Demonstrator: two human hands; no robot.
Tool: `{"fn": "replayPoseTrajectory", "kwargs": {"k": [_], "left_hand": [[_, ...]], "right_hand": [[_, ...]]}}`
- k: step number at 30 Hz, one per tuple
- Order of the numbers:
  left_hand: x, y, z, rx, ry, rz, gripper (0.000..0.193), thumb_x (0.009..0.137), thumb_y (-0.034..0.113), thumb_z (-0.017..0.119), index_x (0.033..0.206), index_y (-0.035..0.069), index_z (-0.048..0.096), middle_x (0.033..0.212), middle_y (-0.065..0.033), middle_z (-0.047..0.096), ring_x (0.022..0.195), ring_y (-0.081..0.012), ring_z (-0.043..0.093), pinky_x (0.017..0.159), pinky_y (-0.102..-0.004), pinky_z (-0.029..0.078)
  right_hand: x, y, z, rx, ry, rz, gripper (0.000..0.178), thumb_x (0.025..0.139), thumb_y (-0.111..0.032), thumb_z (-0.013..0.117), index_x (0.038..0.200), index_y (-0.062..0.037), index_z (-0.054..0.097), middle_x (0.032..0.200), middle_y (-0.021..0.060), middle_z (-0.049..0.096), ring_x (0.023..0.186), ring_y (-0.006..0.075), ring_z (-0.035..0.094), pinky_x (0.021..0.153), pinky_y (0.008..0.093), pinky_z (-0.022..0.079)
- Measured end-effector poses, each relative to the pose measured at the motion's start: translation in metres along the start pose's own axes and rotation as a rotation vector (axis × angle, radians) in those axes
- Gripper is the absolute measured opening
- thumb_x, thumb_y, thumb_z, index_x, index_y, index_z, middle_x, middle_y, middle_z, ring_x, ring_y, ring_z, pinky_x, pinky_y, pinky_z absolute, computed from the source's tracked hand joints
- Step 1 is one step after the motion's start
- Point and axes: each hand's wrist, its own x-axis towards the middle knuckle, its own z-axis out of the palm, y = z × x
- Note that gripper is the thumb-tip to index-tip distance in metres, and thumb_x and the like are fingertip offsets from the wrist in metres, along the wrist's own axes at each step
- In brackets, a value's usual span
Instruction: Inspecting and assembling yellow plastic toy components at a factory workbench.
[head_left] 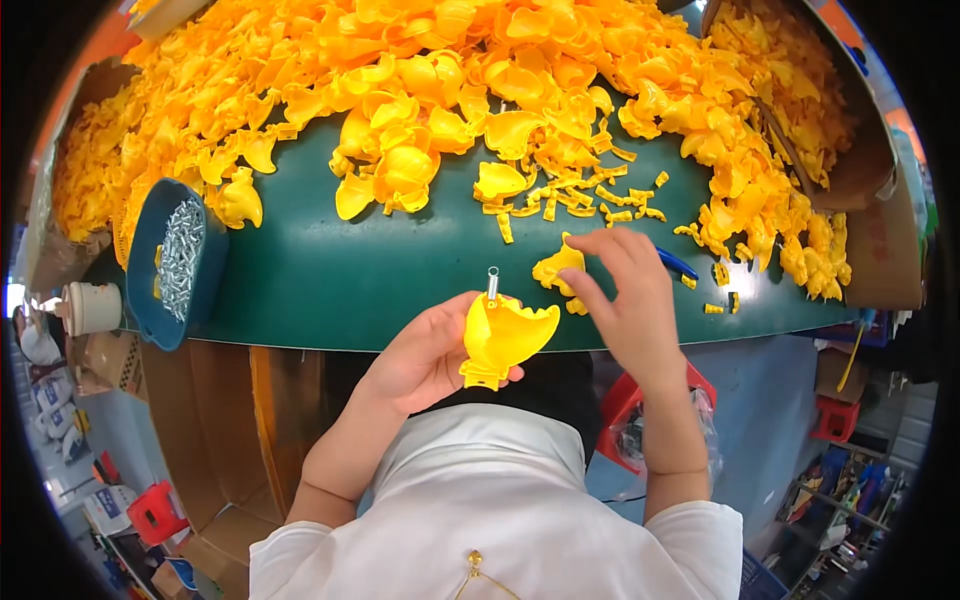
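Observation:
My left hand (428,352) is closed around a hollow yellow plastic shell (508,338) with a jagged rim, held over the table's near edge. A small metal spring (493,284) with a loop at its end stands up from the shell's top. To the right, my right hand (632,300) pinches an irregular yellow plastic piece (556,268) between thumb and forefinger, low over the green table (400,270). Its other fingers are partly hidden. Just beyond that hand lies a blue-handled tool (678,264), partly covered.
Yellow plastic shells (405,165) heap across the back of the table. Small yellow strips (580,197) lie scattered nearer. A blue tray (204,262) of metal springs stands at the left. An open cardboard box (860,170) of yellow parts is at the right; a red stool (622,415) is below.

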Motion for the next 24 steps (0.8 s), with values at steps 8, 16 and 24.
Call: {"fn": "replayPoseTrajectory", "kwargs": {"k": [8,16,24], "left_hand": [[0.005,-0.009,0.007,-0.003,0.07,0.139,0.043,0.094,0.019,0.062,0.129,0.0,0.045,0.127,-0.0173,0.057,0.109,-0.0379,0.062,0.095,-0.0462,0.052],[0.002,-0.014,0.013,0.082,0.077,0.062,0.047,0.089,0.013,0.068,0.13,0.0,0.049,0.118,-0.0145,0.063,0.107,-0.0259,0.064,0.094,-0.0381,0.052],[0.004,-0.019,0.009,0.185,0.137,0.098,0.041,0.088,0.008,0.068,0.126,-0.001,0.053,0.114,-0.0149,0.065,0.105,-0.0237,0.065,0.092,-0.0347,0.053]], "right_hand": [[-0.013,-0.001,0.019,0.252,0.151,0.041,0.031,0.082,-0.005,0.067,0.113,-0.004,0.064,0.115,0.0106,0.058,0.107,0.0225,0.056,0.087,0.0325,0.044],[0.011,-0.014,0.006,0.968,-0.491,0.199,0.011,0.086,-0.003,0.067,0.096,0.0017,0.069,0.1,0.0084,0.063,0.087,0.0136,0.061,0.076,0.0239,0.05],[0.004,-0.008,0.024,1.192,-0.442,0.292,0.009,0.088,-0.003,0.066,0.095,0.0032,0.068,0.099,0.0085,0.063,0.088,0.0128,0.061,0.078,0.0247,0.051]]}}
